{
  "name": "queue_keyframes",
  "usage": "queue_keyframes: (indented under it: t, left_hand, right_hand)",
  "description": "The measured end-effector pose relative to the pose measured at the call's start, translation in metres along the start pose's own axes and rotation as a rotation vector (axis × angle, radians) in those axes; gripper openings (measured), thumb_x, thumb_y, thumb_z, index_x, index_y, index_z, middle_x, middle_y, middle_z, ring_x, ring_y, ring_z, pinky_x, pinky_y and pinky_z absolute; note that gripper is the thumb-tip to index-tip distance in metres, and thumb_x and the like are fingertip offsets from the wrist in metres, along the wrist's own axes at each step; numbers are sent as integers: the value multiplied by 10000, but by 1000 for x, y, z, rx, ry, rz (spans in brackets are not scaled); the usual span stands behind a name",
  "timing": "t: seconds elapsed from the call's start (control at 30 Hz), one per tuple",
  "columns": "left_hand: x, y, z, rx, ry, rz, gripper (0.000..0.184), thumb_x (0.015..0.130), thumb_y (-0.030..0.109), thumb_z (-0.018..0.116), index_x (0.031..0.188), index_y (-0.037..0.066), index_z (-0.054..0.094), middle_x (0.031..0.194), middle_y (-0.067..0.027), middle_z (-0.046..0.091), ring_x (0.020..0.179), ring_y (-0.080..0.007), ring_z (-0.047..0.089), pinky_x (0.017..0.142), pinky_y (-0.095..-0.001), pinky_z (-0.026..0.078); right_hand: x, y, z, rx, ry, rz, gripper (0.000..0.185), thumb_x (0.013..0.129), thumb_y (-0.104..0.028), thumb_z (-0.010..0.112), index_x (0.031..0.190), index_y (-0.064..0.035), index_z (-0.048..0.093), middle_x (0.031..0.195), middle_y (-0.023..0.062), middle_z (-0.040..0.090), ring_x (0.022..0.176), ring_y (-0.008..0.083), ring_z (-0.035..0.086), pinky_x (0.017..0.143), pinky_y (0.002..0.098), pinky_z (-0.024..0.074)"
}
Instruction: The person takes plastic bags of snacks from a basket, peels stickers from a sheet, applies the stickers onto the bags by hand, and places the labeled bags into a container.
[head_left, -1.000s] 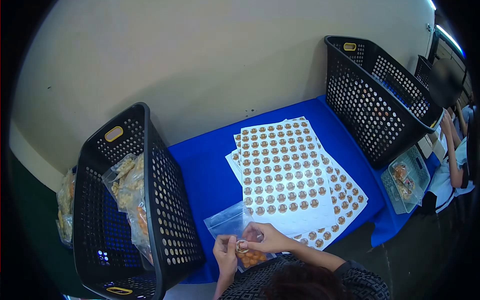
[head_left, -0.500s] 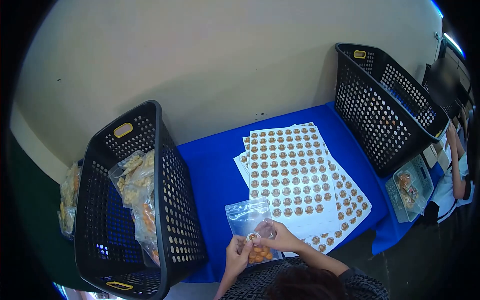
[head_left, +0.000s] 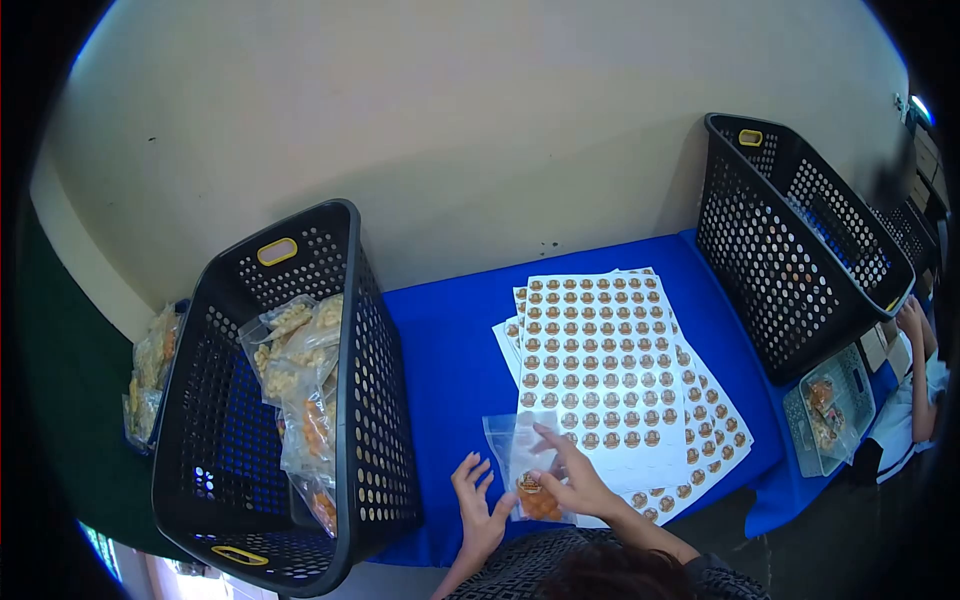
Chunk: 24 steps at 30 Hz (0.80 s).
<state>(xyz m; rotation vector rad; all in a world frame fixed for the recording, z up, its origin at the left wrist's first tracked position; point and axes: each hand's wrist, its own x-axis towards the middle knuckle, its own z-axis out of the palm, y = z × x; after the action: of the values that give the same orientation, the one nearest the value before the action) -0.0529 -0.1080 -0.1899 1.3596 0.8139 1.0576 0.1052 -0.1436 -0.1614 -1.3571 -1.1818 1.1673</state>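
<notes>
A clear zip bag [head_left: 545,505] of orange snacks lies at the table's front edge, partly over the sticker sheets [head_left: 600,375]. A round sticker [head_left: 530,482] shows on the bag. My right hand [head_left: 580,490] rests on the bag from the right, its fingers spread and its thumb near the sticker. My left hand [head_left: 481,510] is at the bag's left side, fingers apart, with the thumb tip by the bag's edge. Several round brown labels fill the stacked white sheets behind the bag.
A black basket [head_left: 383,440] with bagged snacks [head_left: 305,365] stands at left, another black basket [head_left: 770,270] at back right. Further bags [head_left: 150,375] lie far left. A pale green basket [head_left: 857,385] holds bags at right, near a co-worker's arm [head_left: 920,375]. Blue cloth [head_left: 440,350] covers the table.
Both hands have loosened from their pinch at the sticker. The left fingers have opened away from the bag, and the right fingers have spread over it. The camera view has shifted.
</notes>
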Motion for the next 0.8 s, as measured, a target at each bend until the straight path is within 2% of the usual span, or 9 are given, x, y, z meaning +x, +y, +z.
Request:
queue_keyframes:
  t: [0.07, 0.17, 0.23, 0.3, 0.37, 0.43, 0.53, 0.63, 0.8]
  left_hand:
    - [0, 2, 1, 13, -83, 82, 815, 705, 211, 654, 1286, -1, 125, 1208, -112, 284, 1139, -248, 332, 913, -340, 321]
    - [-6, 7, 6, -53, -86, -43, 735, 732, 228, 632, 1269, -24, 197, 1236, -121, 296, 1144, -239, 332, 918, -348, 318]
    - [-3, 5, 1, -145, 18, -104, 584, 766, 187, 582, 1213, -37, 280, 1174, -132, 366, 1094, -234, 385, 882, -339, 354]
    - [-1, 0, -8, -327, 219, -236, 319, 834, 106, 484, 1101, -65, 447, 1051, -156, 507, 994, -224, 490, 810, -322, 427]
    - [-3, 0, -12, -272, 227, -197, 254, 842, 115, 475, 1015, -67, 512, 960, -134, 546, 920, -217, 537, 776, -304, 449]
    - [-4, 12, -7, -237, 51, -192, 237, 829, 144, 508, 945, -57, 556, 894, -102, 558, 843, -190, 555, 753, -284, 455]
    - [-4, 15, 0, -101, 16, -126, 178, 797, 144, 564, 855, -21, 595, 760, -51, 568, 706, -103, 536, 642, -216, 433]
    - [-1, 24, 2, -36, -15, -179, 131, 787, 112, 570, 787, -15, 605, 761, -45, 543, 714, -98, 513, 609, -206, 395]
    - [-3, 21, 6, 36, 131, -127, 179, 820, 142, 527, 784, -21, 589, 674, -34, 537, 629, -104, 526, 592, -222, 424]
  right_hand:
    - [-1, 3, 7, -195, -40, -209, 525, 776, -248, 527, 1205, -26, 320, 1159, 232, 369, 952, 339, 494, 801, 371, 406]
    - [-9, 2, 20, -378, -326, -459, 510, 771, -253, 533, 1198, -39, 353, 1190, 216, 364, 1054, 352, 421, 860, 397, 363]
    - [-5, 9, 19, -351, -340, -381, 453, 765, -258, 545, 1143, -36, 429, 1223, 203, 343, 1057, 332, 418, 883, 388, 340]
    - [6, 12, 8, -363, -388, -460, 533, 729, -238, 612, 1175, -74, 372, 1200, 192, 374, 1050, 277, 428, 813, 342, 382]
    - [4, 5, 8, -113, 62, -308, 383, 707, -206, 647, 994, -21, 472, 1045, 131, 456, 947, 197, 462, 769, 299, 390]
    - [6, -3, 7, -44, 174, -255, 299, 720, -181, 640, 938, -16, 518, 968, 107, 507, 877, 157, 495, 721, 279, 406]
    - [6, -4, 1, 98, -139, -113, 248, 741, -191, 618, 891, -4, 556, 840, 102, 566, 789, 141, 528, 686, 276, 421]
    - [4, 0, 0, 27, -132, -243, 162, 752, -147, 599, 819, 1, 589, 717, 73, 587, 679, 118, 541, 640, 247, 423]
    - [3, -4, 2, -7, 30, -211, 160, 727, -157, 632, 740, -2, 593, 700, 73, 584, 689, 106, 541, 625, 231, 416]
